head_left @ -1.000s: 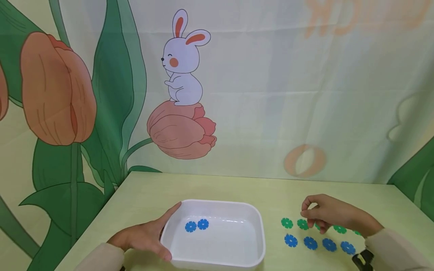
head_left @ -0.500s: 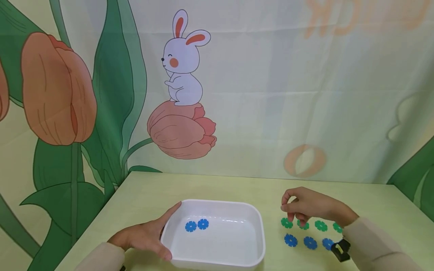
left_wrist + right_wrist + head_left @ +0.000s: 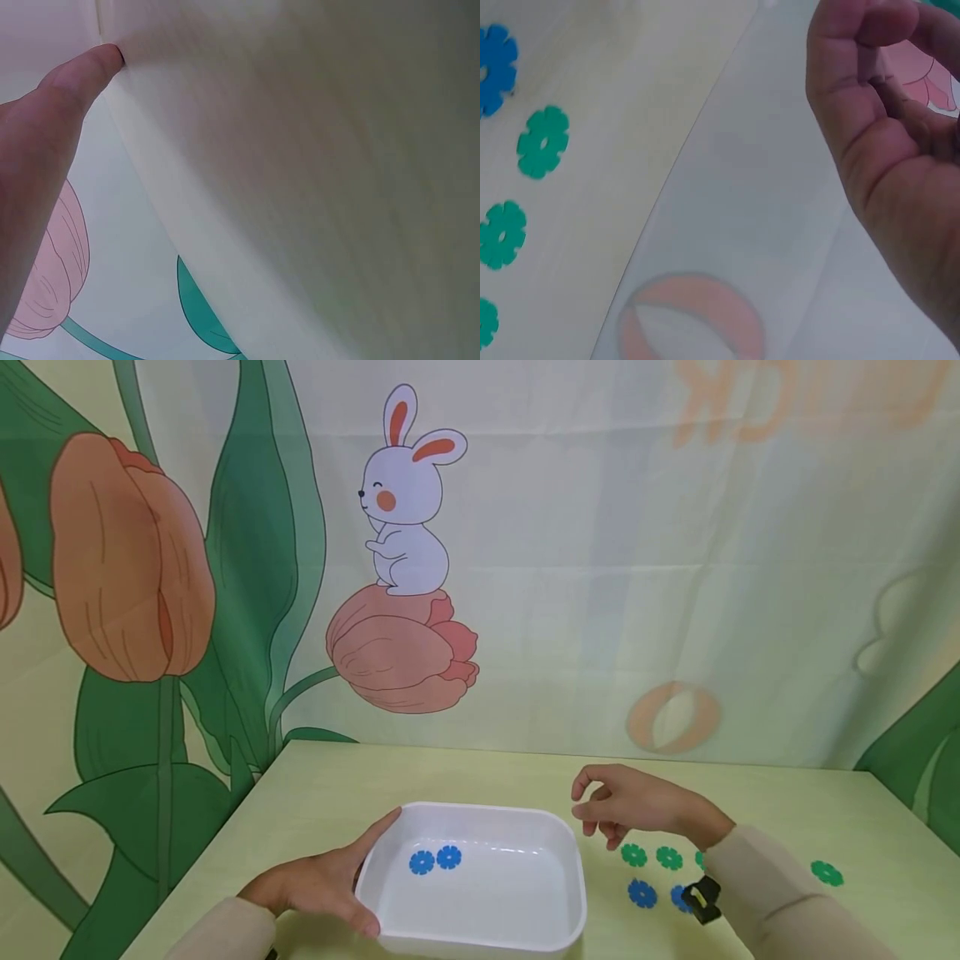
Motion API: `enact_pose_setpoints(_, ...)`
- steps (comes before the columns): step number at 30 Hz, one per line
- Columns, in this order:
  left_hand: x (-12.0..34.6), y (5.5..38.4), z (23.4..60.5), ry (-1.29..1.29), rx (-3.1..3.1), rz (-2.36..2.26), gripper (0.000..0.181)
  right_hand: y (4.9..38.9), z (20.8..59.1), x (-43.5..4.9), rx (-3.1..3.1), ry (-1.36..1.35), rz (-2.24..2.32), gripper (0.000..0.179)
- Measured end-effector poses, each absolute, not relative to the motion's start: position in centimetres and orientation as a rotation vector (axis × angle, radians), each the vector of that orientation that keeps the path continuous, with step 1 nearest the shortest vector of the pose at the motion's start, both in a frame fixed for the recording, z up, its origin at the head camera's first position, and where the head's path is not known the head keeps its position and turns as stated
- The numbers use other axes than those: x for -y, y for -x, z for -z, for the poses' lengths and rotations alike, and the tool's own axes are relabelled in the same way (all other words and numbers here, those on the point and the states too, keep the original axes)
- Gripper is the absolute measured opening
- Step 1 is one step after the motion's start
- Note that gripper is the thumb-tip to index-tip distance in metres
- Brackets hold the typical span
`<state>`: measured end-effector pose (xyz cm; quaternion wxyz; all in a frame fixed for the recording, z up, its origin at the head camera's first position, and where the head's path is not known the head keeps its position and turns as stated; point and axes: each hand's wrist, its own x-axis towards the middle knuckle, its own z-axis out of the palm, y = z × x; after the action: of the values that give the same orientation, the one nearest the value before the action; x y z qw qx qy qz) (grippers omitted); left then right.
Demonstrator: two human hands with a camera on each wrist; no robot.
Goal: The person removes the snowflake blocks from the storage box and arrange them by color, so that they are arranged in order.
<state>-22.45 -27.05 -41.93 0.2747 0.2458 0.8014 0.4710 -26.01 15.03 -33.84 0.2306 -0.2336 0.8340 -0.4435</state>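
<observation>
A white rectangular tray point(image 3: 480, 937) stands on the table with two blue notched snowflake discs point(image 3: 435, 860) lying inside near its far left. My left hand point(image 3: 322, 881) grips the tray's left side, thumb at the near corner and fingers at the far one; the left wrist view shows one finger point(image 3: 82, 75) of it. Just beyond the tray's right rim, my right hand point(image 3: 630, 802) hovers with thumb and index tips together and the other fingers curled. I cannot tell whether a disc sits in that pinch, since the fingertips are partly cut off in the right wrist view.
Right of the tray lie a row of green snowflake discs point(image 3: 669, 857) and a nearer row of blue ones point(image 3: 642, 893), partly covered by the right sleeve point(image 3: 772, 881). A cloth backdrop point(image 3: 562, 568) printed with tulips and a rabbit rises behind the pale table point(image 3: 315, 777).
My right hand has moved left, from above the green discs to beside the tray's far right corner, fingers still pinched. The left hand and the tray have stayed put.
</observation>
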Motion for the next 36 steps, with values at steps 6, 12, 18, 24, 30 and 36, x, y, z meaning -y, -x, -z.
enact_pose_setpoints(6,27.1,22.4,41.9,-0.654,-2.154,-1.267,0.133,26.1,33.6,-13.0,-2.281,0.665,1.211,0.025)
enact_pose_setpoints(12,27.1,22.5,42.0,-0.647,-2.159,-1.259,0.133,26.2,33.6,-11.0,-2.228,0.661,1.233,0.026)
enact_pose_setpoints(18,27.1,22.5,41.9,-0.647,-2.157,-1.256,0.132,26.6,33.9,-9.0,-2.208,0.672,1.220,0.032)
enact_pose_setpoints(24,27.1,22.5,42.0,-0.654,-2.147,-1.264,0.132,26.9,34.3,-7.0,-2.170,0.690,1.223,0.036)
enact_pose_setpoints(30,27.1,22.5,41.8,-0.634,-2.184,-1.235,0.132,27.0,34.3,-4.8,-2.150,0.679,1.187,0.036)
enact_pose_setpoints(36,27.0,22.5,41.7,-0.610,-2.218,-1.199,0.130,26.9,34.6,-2.5,-2.117,0.664,1.174,0.036)
